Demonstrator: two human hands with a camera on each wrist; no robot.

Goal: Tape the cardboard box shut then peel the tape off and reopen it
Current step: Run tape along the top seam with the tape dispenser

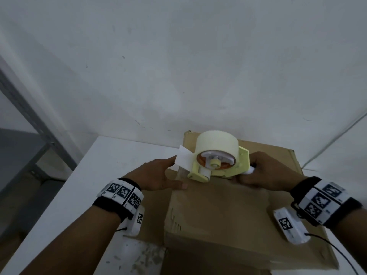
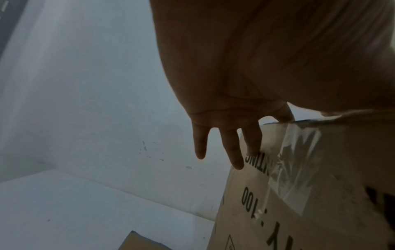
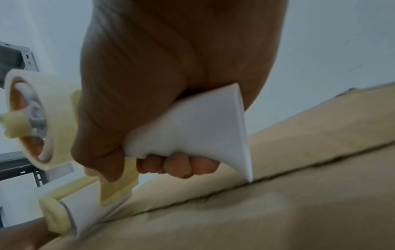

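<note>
A brown cardboard box (image 1: 218,211) stands on a white table (image 1: 89,185), its top flaps folded shut along a centre seam (image 3: 278,175). My right hand (image 1: 268,171) grips the white handle (image 3: 192,126) of a pale yellow tape dispenser (image 1: 218,169), which carries a roll of tape (image 1: 216,143). The dispenser's front roller rests on the box top near its left edge. My left hand (image 1: 158,175) lies at that edge, thumb on top. Its straight fingers (image 2: 230,143) hang down the printed box side (image 2: 320,219), beside a strip of clear tape (image 2: 299,160) stuck there.
A grey metal shelf frame (image 1: 29,116) stands to the left of the table. A white wall (image 1: 178,66) rises close behind the box. Flat cardboard (image 1: 151,215) lies under the box. A black cable (image 1: 337,255) trails from my right wrist.
</note>
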